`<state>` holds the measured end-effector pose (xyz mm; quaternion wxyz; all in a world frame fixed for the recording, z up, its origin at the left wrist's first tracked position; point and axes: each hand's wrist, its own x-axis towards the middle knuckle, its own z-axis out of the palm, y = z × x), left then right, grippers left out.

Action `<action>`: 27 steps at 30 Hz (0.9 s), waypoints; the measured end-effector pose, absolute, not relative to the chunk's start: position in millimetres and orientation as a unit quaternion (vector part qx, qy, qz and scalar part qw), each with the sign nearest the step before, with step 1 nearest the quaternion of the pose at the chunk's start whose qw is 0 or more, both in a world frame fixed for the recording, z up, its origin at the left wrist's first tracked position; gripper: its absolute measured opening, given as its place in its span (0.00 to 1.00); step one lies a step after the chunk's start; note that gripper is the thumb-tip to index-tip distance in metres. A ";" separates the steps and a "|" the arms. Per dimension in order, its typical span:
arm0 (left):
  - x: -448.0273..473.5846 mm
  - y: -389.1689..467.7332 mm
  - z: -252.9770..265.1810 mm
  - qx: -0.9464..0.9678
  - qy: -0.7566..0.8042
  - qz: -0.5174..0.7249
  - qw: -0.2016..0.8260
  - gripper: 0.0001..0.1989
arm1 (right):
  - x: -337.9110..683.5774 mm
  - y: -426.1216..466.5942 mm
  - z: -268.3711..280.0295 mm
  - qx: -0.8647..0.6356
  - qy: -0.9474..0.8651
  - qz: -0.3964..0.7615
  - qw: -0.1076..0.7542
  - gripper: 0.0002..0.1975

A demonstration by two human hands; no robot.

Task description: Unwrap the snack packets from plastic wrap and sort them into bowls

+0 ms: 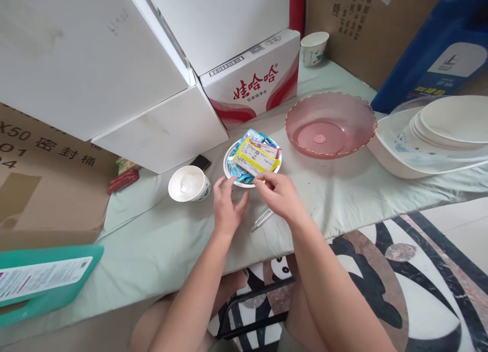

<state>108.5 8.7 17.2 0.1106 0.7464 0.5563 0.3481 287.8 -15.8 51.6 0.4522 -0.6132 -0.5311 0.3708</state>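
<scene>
A round white dish [225, 163] holds a heap of small packets, mostly blue. On top lies a yellow and white packet [254, 158]. My left hand [227, 208] is just in front of the dish's left side, its fingers apart with nothing between them. At the dish's front right edge is my right hand [280, 193], thumb and fingertips drawn together; whatever is between them, if anything, is hidden. Below it a thin, pale stick-like item [261, 219] lies on the cloth, partly covered by this hand. A white paper cup [189, 184] with a blue pattern lies tilted to the left.
A pink scalloped bowl [331, 126] stands right of the dish. Farther right, a white basin [396, 161] holds stacked bowls. White cartons [251, 83] line the back. A dark flat object [201, 162] lies behind the cup; a green container [49, 276] is front left.
</scene>
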 end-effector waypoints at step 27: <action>116.3 36.8 -1.9 0.620 0.528 0.493 0.307 0.20 | 283.4 5.5 36.8 -0.628 -0.356 0.313 0.618 0.16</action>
